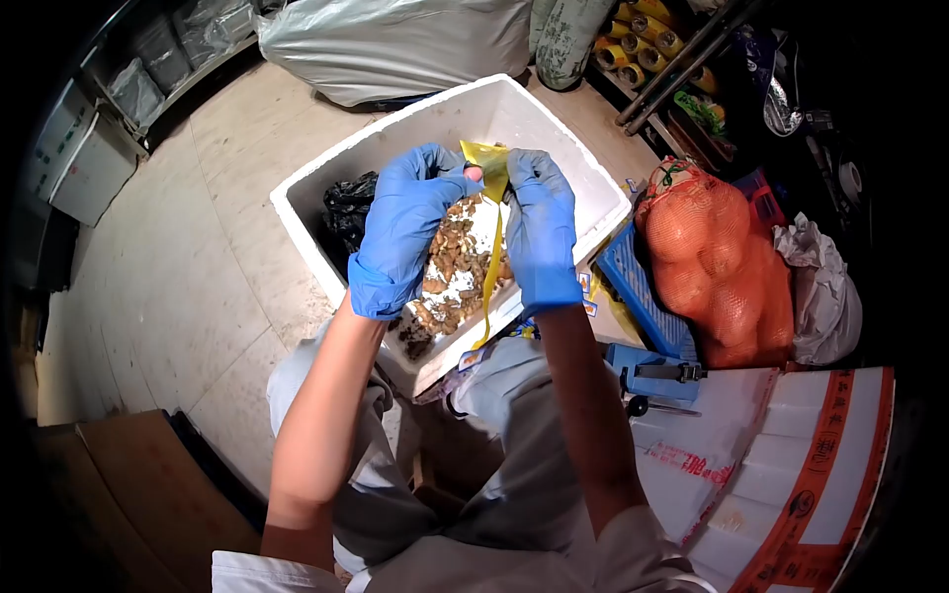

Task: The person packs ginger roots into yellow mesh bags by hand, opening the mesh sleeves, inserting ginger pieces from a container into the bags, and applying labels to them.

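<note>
A long yellow strip (486, 154), like tape or thin plastic, is pinched between my two blue-gloved hands. My left hand (400, 217) closes on its upper left end, and a bare fingertip shows at that glove's tip. On the other side, my right hand (542, 222) grips the strip near its top. The loose tail hangs down toward the near rim of a white foam box (578, 183). Inside the box, below my hands, lie knobbly brown pieces (455, 247), resembling ginger root. A crumpled black plastic bag (348, 208) sits at the box's left side.
Right of the box stand a blue plastic crate (643, 292) and an orange mesh sack (717, 262) of round produce. A white foam lid (781, 474) with red tape lies nearer. Behind is a silver-grey covered bundle (395, 49); cardboard (148, 494) lies at lower left.
</note>
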